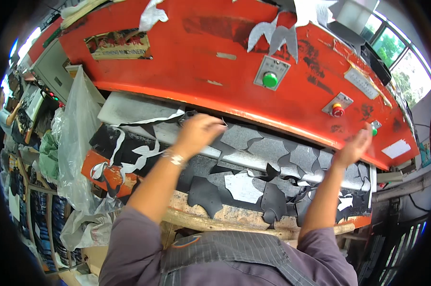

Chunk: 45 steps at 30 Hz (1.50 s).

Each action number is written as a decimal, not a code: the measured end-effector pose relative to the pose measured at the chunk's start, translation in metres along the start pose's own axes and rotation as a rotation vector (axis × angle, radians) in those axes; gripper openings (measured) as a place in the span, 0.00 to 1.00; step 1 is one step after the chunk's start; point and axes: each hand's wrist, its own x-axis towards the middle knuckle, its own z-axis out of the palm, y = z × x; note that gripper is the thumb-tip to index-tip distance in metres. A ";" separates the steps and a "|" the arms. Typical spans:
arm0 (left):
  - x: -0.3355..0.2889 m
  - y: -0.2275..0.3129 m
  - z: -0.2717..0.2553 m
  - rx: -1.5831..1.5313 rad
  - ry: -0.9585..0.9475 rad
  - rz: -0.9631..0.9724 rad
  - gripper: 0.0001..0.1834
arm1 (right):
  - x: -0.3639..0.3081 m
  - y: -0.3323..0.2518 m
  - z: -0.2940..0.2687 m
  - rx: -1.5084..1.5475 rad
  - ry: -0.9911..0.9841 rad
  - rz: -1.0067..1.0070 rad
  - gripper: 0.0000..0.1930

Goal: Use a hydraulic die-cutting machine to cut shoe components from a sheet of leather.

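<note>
My left hand [200, 135] is over the left part of the press bed, its fingers curled close together beside a dark, thin-edged piece [189, 116]. What lies within those fingers is hidden. On the right, my right hand [354, 148] is raised in front of the red machine [215, 88], fingers stretched upward beside a small green button [374, 132]; contact cannot be made out. Between the hands runs a grey sheet [256, 148] with curved cutouts. Nearer me are dark cut pieces [205, 195] and a white cut piece [243, 187].
A larger green button [270, 79] and a red knob [337, 110] are on the machine front. White scrap strips [141, 155] hang at left beside a clear plastic bag [80, 138]. A wooden rail [215, 224] borders the near edge. Another person [8, 117] is at far left.
</note>
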 end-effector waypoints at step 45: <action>-0.127 0.003 -0.007 0.328 -0.290 -0.118 0.24 | -0.207 -0.129 0.215 -0.285 -1.502 -0.205 0.42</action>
